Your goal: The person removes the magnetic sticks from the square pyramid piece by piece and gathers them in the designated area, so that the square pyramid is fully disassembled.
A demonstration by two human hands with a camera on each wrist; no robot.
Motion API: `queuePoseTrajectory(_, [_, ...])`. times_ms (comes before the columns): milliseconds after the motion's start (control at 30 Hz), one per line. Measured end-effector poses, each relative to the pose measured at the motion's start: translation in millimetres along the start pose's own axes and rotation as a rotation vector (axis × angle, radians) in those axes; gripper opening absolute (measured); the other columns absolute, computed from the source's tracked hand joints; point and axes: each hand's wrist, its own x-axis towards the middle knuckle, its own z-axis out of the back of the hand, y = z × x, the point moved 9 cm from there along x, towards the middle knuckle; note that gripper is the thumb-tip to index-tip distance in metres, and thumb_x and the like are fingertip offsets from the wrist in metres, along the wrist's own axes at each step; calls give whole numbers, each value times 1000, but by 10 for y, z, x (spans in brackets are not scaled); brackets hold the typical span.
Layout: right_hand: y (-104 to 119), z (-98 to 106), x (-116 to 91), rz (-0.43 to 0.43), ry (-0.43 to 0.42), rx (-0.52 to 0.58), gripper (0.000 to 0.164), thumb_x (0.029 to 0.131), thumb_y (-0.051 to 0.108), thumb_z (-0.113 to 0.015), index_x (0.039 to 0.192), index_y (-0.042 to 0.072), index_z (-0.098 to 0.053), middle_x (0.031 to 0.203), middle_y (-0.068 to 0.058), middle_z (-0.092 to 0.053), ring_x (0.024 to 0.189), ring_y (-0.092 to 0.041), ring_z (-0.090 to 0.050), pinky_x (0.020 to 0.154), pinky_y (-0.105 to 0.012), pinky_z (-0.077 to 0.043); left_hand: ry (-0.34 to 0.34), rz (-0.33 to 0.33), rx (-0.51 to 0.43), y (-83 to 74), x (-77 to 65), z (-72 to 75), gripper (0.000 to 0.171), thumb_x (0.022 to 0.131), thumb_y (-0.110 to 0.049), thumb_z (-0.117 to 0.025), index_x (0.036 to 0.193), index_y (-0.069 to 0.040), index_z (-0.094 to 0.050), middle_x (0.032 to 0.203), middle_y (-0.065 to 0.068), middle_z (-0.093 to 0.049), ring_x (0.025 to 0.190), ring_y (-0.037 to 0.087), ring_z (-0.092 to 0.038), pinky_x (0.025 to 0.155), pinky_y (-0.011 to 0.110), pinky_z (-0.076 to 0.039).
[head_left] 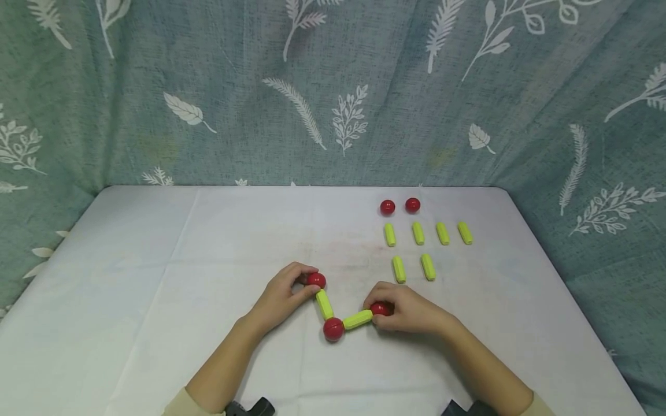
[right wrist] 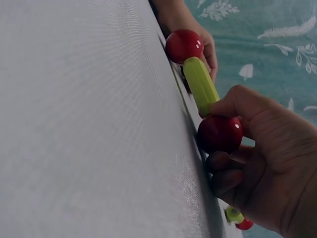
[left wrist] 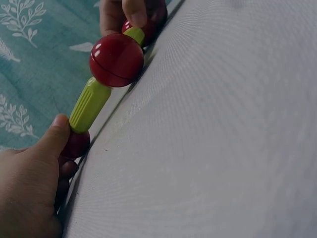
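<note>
Three red balls and two yellow-green rods form one joined V shape on the white table. At its near corner sits a red ball [head_left: 333, 329], with a rod [head_left: 324, 304] running to the far left and another rod [head_left: 358, 319] to the right. My left hand [head_left: 286, 293] grips the ball [head_left: 316, 281] at the left end between thumb and fingers. With thumb and fingers curled round it, my right hand [head_left: 411, 309] holds the ball [head_left: 381, 309] at the right end. The right wrist view shows this ball [right wrist: 220, 134] partly covered by the fingers.
Two loose red balls [head_left: 387, 207] lie at the back right of the table [head_left: 234, 231]. In front of them, several yellow-green rods [head_left: 418, 233] lie in two rows, beyond my right hand. A green leaf-patterned curtain [head_left: 234, 115] hangs behind the table.
</note>
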Motion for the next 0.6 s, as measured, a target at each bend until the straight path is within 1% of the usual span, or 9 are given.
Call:
queuePoseTrajectory(133, [2,6,5,12,-29,-1,23,80,8,-64,98,23,-68,98,9,-58,88,-10,-54,72,-22,-50,2,-1,1,1,0,-3,37,85,-29,-70,116,-13,-59,101,-8,-58,93,7,-55,86,29,-49])
queuePoseTrajectory(433, [-29,3,9,11,-71,17,23,79,8,-67,95,23,-70,97,11,-58,89,-10,-54,73,-22,-51,2,1,3,-7,1,9,37,86,-32,-69,116,-14,-59,103,-8,-58,94,7,-55,87,31,-49])
queuePoseTrajectory(600, [-74,87,23,-2,-142,21,19,80,11,-71,96,20,-70,96,9,-60,88,-11,-55,73,-21,-51,-1,-3,-3,1,1,9,38,86,-34,-68,116,-14,-59,103,-9,-58,95,7,-55,87,31,-48])
